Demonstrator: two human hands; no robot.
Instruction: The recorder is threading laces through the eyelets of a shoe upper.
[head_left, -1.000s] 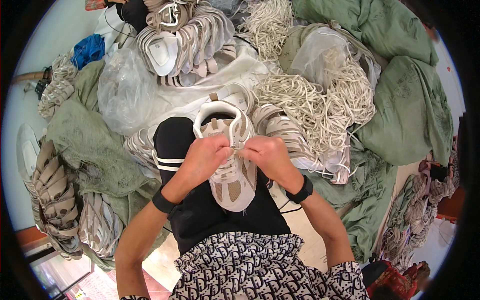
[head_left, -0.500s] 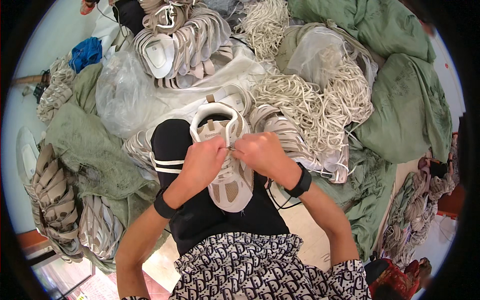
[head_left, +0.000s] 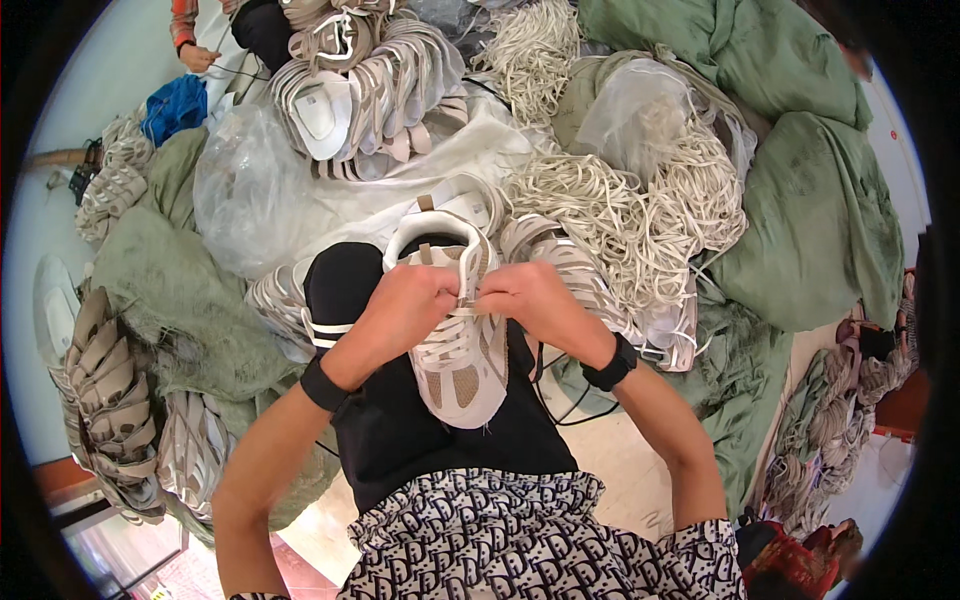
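Note:
A beige and white sneaker (head_left: 462, 385) rests across my black-trousered lap, its toe toward me and its collar away. Pale shoelaces (head_left: 440, 342) run across its tongue. My left hand (head_left: 415, 300) is closed at the left side of the lacing, fingertips pinched on the shoelace. Over the right side, my right hand (head_left: 530, 297) is closed too, pinching the shoelace near the top eyelets. A short gap separates the two sets of fingertips. My left fingers cover part of the tongue.
Beyond the sneaker lie a heap of pale laces (head_left: 600, 200), stacked shoe uppers (head_left: 400, 80) and a clear plastic bag (head_left: 240, 190). Green sacks (head_left: 810, 210) flank the right side; more uppers (head_left: 110, 410) lie left. Another person's hand (head_left: 198, 58) shows at the far left.
My fingertips have drawn slightly apart over the lacing, and my right hand has shifted a little to the right. The other person's hand and sleeve have come further into view.

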